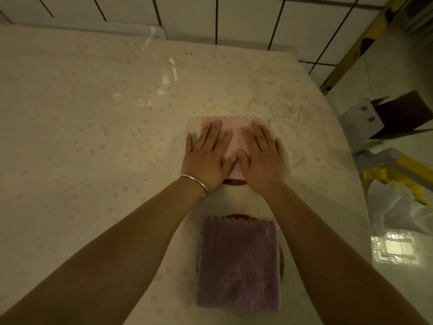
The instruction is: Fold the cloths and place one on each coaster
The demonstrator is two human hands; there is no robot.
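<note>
- left hand (207,156) flat, fingers spread, palm down on left part of pink cloth (234,141); grips nothing, just pressing
- right hand (261,158) same: flat and open, palm down on right part of pink cloth; thumbs of both hands nearly meet over its middle
- silver bangle (194,184) on left wrist
- pink cloth folded, lies toward right edge of table (82,113), about midway between far and near edges
- brown sliver of a coaster (234,182) shows under pink cloth's near edge, between the wrists
- purple cloth (239,263) folded to a square, nearer the near edge, in line with the pink one, well apart from both hands
- second coaster (236,216) under purple cloth, only red/patterned rim peeking at far and right sides
- table has pale flowered cover; white tiled wall (187,10) behind far edge
- off the right edge: cardboard box (384,116), plastic bag (398,207) on floor
</note>
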